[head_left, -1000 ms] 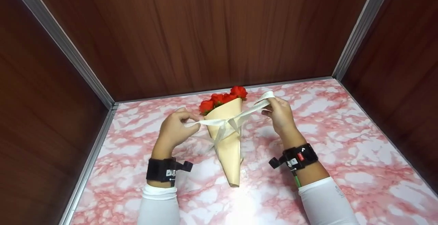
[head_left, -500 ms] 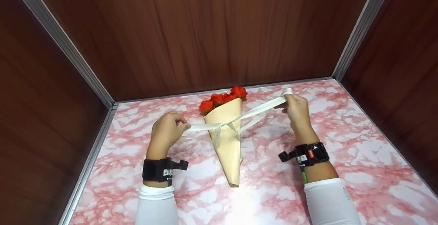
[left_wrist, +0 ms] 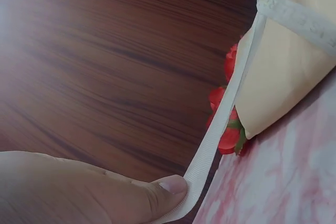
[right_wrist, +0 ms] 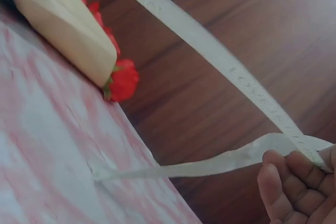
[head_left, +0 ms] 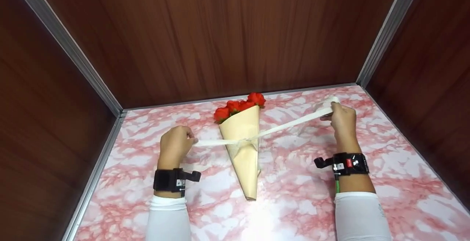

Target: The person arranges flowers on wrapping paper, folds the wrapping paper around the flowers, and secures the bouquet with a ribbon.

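A bouquet of red flowers [head_left: 256, 98] in a cone of tan wrapping paper [head_left: 245, 169] lies on the table. White ribbon [head_left: 290, 124] crosses the cone's middle, where it gathers in a knot. To the left of the bouquet, my left hand [head_left: 175, 142] pinches one length of ribbon; the left wrist view shows the thumb [left_wrist: 172, 186] pressed on it. My right hand [head_left: 344, 120], out to the right and farther back, grips the other length with curled fingers [right_wrist: 294, 187]. From that hand a loose ribbon tail [right_wrist: 205, 166] hangs down to the table. Both lengths look stretched nearly straight.
The table top [head_left: 293, 204] has a pink and white marbled pattern. Dark wood panels [head_left: 235, 39] rise at the back and on both sides, with grey metal strips [head_left: 385, 28] along the corners.
My right hand has moved well to the right and my left hand slightly left, drawing the ribbon out. The loops over the paper have shrunk into a small knot. The bouquet stays in place.
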Demonstrator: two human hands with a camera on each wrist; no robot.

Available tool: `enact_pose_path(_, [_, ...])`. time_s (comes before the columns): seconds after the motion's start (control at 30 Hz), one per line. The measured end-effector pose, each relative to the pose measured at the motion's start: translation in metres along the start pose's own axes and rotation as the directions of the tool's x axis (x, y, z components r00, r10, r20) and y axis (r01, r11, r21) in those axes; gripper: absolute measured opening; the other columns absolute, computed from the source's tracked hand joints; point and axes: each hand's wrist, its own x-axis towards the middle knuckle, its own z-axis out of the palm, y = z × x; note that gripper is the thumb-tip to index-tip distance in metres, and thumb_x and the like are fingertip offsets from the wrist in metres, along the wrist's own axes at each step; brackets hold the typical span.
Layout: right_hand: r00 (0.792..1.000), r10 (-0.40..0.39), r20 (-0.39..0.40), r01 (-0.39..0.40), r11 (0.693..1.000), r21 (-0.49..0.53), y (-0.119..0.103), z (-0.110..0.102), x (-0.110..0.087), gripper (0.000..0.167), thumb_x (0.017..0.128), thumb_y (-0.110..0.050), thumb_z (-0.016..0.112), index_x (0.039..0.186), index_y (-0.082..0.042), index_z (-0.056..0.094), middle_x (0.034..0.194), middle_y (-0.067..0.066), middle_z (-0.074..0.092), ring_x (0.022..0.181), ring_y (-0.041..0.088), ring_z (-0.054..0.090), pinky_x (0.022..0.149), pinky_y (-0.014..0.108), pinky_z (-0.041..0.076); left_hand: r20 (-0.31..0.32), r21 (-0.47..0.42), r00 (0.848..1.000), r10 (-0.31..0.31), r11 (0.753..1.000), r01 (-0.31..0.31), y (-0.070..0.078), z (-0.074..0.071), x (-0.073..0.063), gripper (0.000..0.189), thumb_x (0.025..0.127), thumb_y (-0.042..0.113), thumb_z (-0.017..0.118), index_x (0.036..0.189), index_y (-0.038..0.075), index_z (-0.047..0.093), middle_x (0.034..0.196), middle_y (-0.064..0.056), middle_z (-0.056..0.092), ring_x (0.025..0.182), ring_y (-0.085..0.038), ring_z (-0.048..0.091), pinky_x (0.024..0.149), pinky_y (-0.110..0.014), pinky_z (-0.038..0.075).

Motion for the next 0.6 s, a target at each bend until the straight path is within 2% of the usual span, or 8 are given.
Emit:
enact_pose_path(0.13, [0.999, 0.038, 0.032, -0.033, 0.99, -0.134, 0.008, -0.016, 0.008, 0.039, 0.115, -0.035, 0.053, 0.095, -0.011, 0.076, 0.062, -0.011, 0.077, 0.06, 0.006, 0.075, 0.055, 0.025, 0.039, 0.014, 0.013, 1.0, -0.004, 1.0, 0.004, -0.009, 0.009, 0.003, 0.018, 0.098, 0.024, 0.088, 0.085, 0.015, 0.078, 0.096, -0.005, 0.082, 0.087, -0.026, 0.073, 0.087, -0.052, 0.058])
enact_pose_path(0.27, [0.994, 0.049, 0.1, -0.011, 0.935, -0.355, 0.014, -0.031, 0.014, 0.051, 0.116, -0.037, 0.046, 0.129, 0.006, 0.073, 0.064, -0.02, 0.077, 0.06, -0.002, 0.07, 0.058, 0.025, 0.043, 0.028, 0.03, 1.0, -0.009, 1.0, 0.008, -0.02, 0.018, 0.005, 0.022, 0.096, 0.021, 0.089, 0.079, 0.015, 0.075, 0.091, -0.004, 0.08, 0.083, -0.025, 0.071, 0.084, -0.052, 0.058])
enact_pose_path(0.37, [0.984, 0.092, 0.153, -0.017, 0.902, -0.432, 0.018, -0.042, 0.018, 0.059, 0.117, -0.034, 0.043, 0.144, 0.013, 0.063, 0.066, -0.02, 0.077, 0.064, -0.005, 0.073, 0.061, 0.025, 0.05, 0.037, 0.038, 0.999, -0.018, 0.999, 0.016, -0.027, 0.024, 0.006, 0.026, 0.094, 0.021, 0.09, 0.075, 0.015, 0.073, 0.085, -0.003, 0.078, 0.079, -0.024, 0.069, 0.079, -0.05, 0.057])
enact_pose_path(0.47, [0.969, 0.151, 0.196, -0.053, 0.901, -0.431, 0.022, -0.05, 0.02, 0.052, 0.116, -0.027, 0.044, 0.14, 0.015, 0.061, 0.069, -0.013, 0.079, 0.066, 0.0, 0.077, 0.067, 0.023, 0.057, 0.048, 0.042, 0.998, -0.031, 0.999, 0.029, -0.033, 0.03, 0.006, 0.026, 0.094, 0.019, 0.09, 0.074, 0.015, 0.073, 0.082, -0.002, 0.077, 0.077, -0.023, 0.068, 0.077, -0.047, 0.054])
enact_pose_path(0.57, [0.949, 0.22, 0.228, -0.114, 0.908, -0.403, 0.028, -0.055, 0.021, 0.037, 0.115, -0.02, 0.044, 0.131, 0.009, 0.06, 0.074, -0.006, 0.079, 0.067, 0.006, 0.079, 0.072, 0.024, 0.063, 0.068, 0.042, 0.996, -0.056, 0.998, 0.053, -0.036, 0.036, 0.007, 0.025, 0.094, 0.017, 0.089, 0.074, 0.014, 0.074, 0.079, -0.002, 0.076, 0.076, -0.024, 0.066, 0.076, -0.044, 0.052])
enact_pose_path(0.6, [0.941, 0.24, 0.237, -0.126, 0.901, -0.414, 0.029, -0.056, 0.021, 0.035, 0.115, -0.02, 0.044, 0.128, 0.007, 0.061, 0.075, -0.005, 0.079, 0.068, 0.007, 0.079, 0.073, 0.025, 0.064, 0.071, 0.044, 0.995, -0.064, 0.997, 0.061, -0.037, 0.038, 0.007, 0.025, 0.094, 0.017, 0.089, 0.075, 0.014, 0.074, 0.078, -0.002, 0.075, 0.076, -0.024, 0.067, 0.076, -0.044, 0.052])
